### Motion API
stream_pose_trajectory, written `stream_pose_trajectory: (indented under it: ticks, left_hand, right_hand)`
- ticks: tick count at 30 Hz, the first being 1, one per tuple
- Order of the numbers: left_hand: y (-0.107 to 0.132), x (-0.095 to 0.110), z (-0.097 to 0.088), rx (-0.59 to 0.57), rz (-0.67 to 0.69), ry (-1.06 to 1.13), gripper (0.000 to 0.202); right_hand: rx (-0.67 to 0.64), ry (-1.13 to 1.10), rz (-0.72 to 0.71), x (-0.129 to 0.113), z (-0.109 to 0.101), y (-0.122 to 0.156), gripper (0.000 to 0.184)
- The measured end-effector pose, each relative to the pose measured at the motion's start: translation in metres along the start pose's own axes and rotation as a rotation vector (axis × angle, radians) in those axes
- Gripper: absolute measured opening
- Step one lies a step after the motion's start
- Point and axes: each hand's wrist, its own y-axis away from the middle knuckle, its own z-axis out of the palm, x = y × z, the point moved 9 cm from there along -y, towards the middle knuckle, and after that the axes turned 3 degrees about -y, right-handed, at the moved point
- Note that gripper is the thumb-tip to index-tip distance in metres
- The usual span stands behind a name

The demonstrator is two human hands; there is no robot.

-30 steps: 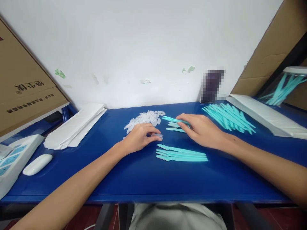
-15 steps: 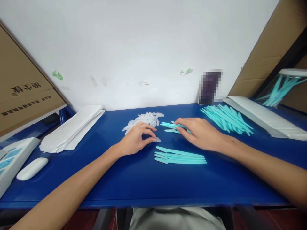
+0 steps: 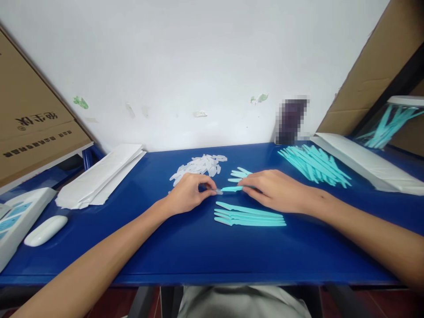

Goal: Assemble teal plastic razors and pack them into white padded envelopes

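Note:
My left hand pinches a small translucent blade cover between thumb and fingertips. Opposite it, my right hand grips a turquoise eyebrow razor, its tip pointing left at the cover. The two pieces meet or nearly meet; I cannot tell whether the tip is inside. Just beyond my right fingers lie a few loose turquoise razors, partly hidden. Several more razors lie side by side nearer the front edge. A heap of translucent covers sits behind my left hand.
A pile of turquoise razors lies at the back right, near a white packet and a clear jar of razors. On the left are white bags, a white oval case and a cardboard box. A pixelated dark object leans on the wall.
My right hand has lifted one razor from the loose ones and brought it down towards my left hand. My left fingers have closed on the small cover.

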Motion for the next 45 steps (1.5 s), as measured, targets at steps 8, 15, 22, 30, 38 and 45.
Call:
stream_pose_trajectory:
  ticks: [8, 15, 22, 30, 38, 45]
  left_hand:
    - [0.000, -0.001, 0.003, -0.007, -0.009, 0.055, 0.002]
    - [0.000, 0.005, 0.005, -0.004, 0.017, 0.081, 0.004]
    - [-0.001, 0.007, 0.009, -0.019, 0.015, 0.101, 0.005]
    - [-0.001, 0.018, 0.001, 0.024, 0.137, -0.117, 0.020]
    - [0.003, 0.024, 0.012, -0.087, 0.149, -0.615, 0.042]
    - [0.002, 0.029, 0.017, -0.115, 0.167, -0.631, 0.037]
  right_hand:
    - [-0.012, 0.085, -0.004, -0.003, 0.005, -0.002, 0.033]
    - [-0.014, 0.261, 0.018, -0.012, 0.006, -0.003, 0.035]
    - [-0.024, 0.333, 0.003, -0.022, 0.013, -0.004, 0.035]
    - [0.037, 0.195, -0.005, -0.021, 0.010, -0.007, 0.037]
    - [0.132, 0.084, -0.006, -0.025, -0.005, -0.001, 0.033]
    - [0.139, 0.111, -0.087, -0.025, -0.007, -0.001, 0.034]
